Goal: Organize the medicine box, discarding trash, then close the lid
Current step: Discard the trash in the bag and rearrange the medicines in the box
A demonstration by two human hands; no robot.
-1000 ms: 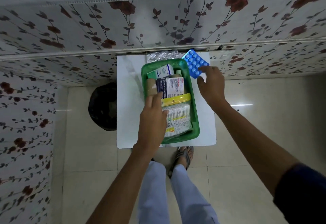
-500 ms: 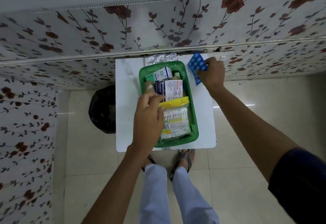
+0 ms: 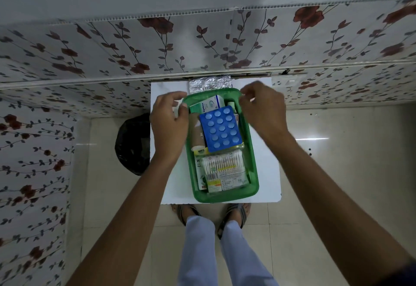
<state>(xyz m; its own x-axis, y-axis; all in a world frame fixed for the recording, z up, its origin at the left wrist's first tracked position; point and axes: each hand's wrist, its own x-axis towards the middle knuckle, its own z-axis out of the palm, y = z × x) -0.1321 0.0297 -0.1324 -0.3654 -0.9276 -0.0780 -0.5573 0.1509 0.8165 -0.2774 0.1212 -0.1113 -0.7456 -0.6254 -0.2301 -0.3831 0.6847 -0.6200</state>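
The green medicine box [image 3: 252, 150] sits open on the white desk [image 3: 265, 173], and the blue blister pack [image 3: 221, 129] now lies inside on top of the cartons; a second ago the right hand [image 3: 262, 107] was picking it up from the desk beside the box. Both hands have moved to the far corners, the left hand [image 3: 170, 120] curled at the rim, the right loosely bent, neither visibly holding anything. The silver foil strip [image 3: 210, 83] remains outside, behind the box, probably next to sort. A black trash bag [image 3: 132, 143] waits left of the desk.
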